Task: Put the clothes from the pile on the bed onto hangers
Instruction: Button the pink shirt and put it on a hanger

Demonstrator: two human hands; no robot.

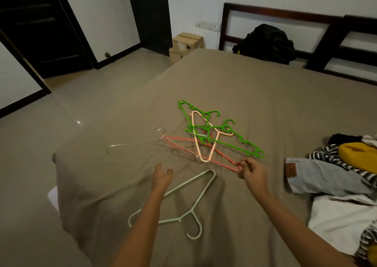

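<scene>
Where the right hand [253, 169] was: on the near corner of the hanger tangle, grip closed in a pinch on the end of the pink hanger [179, 138]. As far as I could tell, it had a thin wire hanger [134, 143] pinched with it.
Left hand [162, 174]: hung just over the bed [224, 82], fingers loose and spread, holding nothing. Its forearm crossed the pale hanger [203, 193], which lay apart from the tangle, nearer the camera.
Tangle: green hangers [236, 147] and a peach hanger [197, 140] lay across the pink and wire ones, hooks and bars all mixed up.
Clothes pile [346, 174]: off to the right on the bed, jeans [318, 176] at its near edge, striped and yellow stuff behind. None of it was on a hanger yet, and it sat well apart from both hands.
Step, my read from the feed: freeing one hanger before going for a garment.
What could go wrong: pulling on that pinch would probably drag the whole bunch along, since the green hooks looked caught over the wires. Thin wire could also slip out of a fingertip pinch or spring back. If two hangers came up together, the left hand would have to strip one off.
Easier option, imo: the pale hanger lay free right under the left arm.
</scene>
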